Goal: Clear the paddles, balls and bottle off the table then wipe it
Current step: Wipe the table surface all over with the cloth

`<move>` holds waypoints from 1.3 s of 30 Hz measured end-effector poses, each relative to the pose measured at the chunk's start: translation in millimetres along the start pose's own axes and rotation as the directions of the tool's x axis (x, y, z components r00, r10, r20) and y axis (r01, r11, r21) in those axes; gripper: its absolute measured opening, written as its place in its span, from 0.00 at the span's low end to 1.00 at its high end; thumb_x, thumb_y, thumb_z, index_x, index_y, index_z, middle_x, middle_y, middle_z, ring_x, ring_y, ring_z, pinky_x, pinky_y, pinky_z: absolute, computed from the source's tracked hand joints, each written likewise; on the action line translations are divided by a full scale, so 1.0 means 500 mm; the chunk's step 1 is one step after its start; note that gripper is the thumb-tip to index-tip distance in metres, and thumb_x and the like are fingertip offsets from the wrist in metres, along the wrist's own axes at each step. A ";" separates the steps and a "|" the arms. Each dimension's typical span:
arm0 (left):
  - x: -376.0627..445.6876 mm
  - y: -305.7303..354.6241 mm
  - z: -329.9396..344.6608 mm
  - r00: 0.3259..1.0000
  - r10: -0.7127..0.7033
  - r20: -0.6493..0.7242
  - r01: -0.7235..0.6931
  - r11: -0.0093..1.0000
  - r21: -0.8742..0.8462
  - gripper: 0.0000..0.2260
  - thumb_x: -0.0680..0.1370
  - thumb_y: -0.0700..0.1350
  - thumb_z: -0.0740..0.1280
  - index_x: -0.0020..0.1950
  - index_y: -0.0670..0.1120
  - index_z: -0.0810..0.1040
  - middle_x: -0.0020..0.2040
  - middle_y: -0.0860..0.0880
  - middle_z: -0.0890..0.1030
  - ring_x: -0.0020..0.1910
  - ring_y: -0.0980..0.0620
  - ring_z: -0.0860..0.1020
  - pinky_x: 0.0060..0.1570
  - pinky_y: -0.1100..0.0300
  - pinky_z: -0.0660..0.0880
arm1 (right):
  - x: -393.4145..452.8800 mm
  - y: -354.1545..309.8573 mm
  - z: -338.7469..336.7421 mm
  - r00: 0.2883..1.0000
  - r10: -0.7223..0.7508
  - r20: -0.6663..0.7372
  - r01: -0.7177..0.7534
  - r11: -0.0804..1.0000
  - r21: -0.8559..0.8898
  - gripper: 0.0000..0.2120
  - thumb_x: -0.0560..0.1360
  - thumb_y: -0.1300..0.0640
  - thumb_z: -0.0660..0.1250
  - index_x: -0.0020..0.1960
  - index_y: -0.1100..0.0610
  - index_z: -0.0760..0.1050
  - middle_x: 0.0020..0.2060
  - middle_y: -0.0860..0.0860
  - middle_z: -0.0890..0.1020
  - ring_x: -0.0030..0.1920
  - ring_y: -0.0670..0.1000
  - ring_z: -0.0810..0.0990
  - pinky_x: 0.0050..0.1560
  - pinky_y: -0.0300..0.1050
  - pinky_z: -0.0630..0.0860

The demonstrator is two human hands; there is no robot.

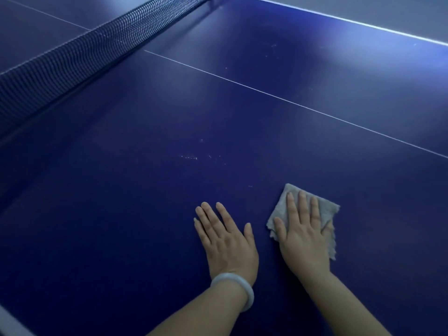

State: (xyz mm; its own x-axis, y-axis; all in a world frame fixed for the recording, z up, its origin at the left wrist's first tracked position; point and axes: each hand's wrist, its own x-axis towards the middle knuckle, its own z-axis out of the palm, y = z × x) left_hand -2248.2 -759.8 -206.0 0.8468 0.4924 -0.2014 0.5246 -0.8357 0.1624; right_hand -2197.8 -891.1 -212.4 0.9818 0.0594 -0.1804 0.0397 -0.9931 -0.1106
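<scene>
While left hand (226, 241) rests beside, right hand (303, 235) presses cloth (326, 209).

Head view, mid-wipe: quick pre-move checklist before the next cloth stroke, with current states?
1. Cloth under right hand, fingers flat on it: ok.
2. Cloth lying flat on the table: ok.
3. Left hand resting flat on the table, apart from the cloth: ok.
4. Visible table free of paddles, balls and bottle: ok; parts out of frame: cannot tell.
5. White specks ahead of the hands, not yet wiped: not ok.
6. Room between the cloth and the net for a forward stroke: ok.
</scene>
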 end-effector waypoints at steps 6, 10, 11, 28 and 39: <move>0.011 -0.070 -0.031 0.975 0.209 0.077 -0.199 0.972 -0.124 0.31 0.83 0.58 0.46 0.79 0.45 0.38 0.78 0.42 0.33 0.76 0.43 0.31 0.74 0.49 0.36 | 0.024 -0.051 0.009 0.998 -0.022 -0.063 0.023 1.000 0.015 0.33 0.77 0.34 0.34 0.79 0.45 0.37 0.79 0.46 0.39 0.78 0.51 0.35 0.75 0.64 0.41; 0.082 -0.202 -0.073 0.959 0.283 0.015 -0.283 0.959 0.016 0.30 0.83 0.58 0.45 0.80 0.46 0.44 0.80 0.46 0.41 0.79 0.47 0.39 0.76 0.50 0.43 | 0.022 -0.048 0.011 0.997 -0.015 -0.077 0.018 0.999 0.034 0.32 0.78 0.34 0.35 0.79 0.43 0.36 0.79 0.44 0.39 0.78 0.49 0.34 0.76 0.64 0.43; 0.110 -0.233 -0.084 0.972 0.234 0.014 -0.234 0.971 0.046 0.30 0.82 0.59 0.45 0.80 0.46 0.44 0.80 0.45 0.41 0.79 0.46 0.40 0.77 0.50 0.44 | 0.021 -0.049 0.010 0.997 -0.010 -0.080 0.013 0.999 0.037 0.32 0.78 0.34 0.35 0.79 0.43 0.36 0.79 0.43 0.39 0.78 0.49 0.34 0.76 0.64 0.43; 0.217 -0.337 -0.076 0.979 0.193 -0.067 -0.181 0.972 0.150 0.37 0.74 0.65 0.30 0.79 0.48 0.37 0.80 0.44 0.39 0.78 0.45 0.36 0.77 0.46 0.39 | 0.031 -0.321 0.046 0.992 -0.123 -0.015 0.123 0.992 0.020 0.32 0.78 0.38 0.33 0.77 0.48 0.29 0.76 0.49 0.31 0.76 0.54 0.28 0.72 0.66 0.33; 0.215 -0.341 -0.077 0.975 0.207 -0.078 -0.196 0.972 0.131 0.36 0.76 0.64 0.31 0.80 0.46 0.40 0.80 0.42 0.42 0.79 0.42 0.39 0.77 0.44 0.40 | 0.138 -0.241 -0.004 0.947 0.320 0.008 -0.319 0.942 0.103 0.31 0.81 0.40 0.39 0.79 0.50 0.34 0.79 0.52 0.37 0.78 0.57 0.35 0.73 0.71 0.44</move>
State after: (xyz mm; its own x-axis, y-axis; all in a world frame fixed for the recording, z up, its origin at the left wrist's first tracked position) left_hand -2243.3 -555.2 -218.1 0.9412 0.3264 -0.0872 0.3327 -0.9404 0.0710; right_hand -2134.4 -767.6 -209.8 0.9413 -0.2609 -0.2140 -0.2951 -0.9441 -0.1470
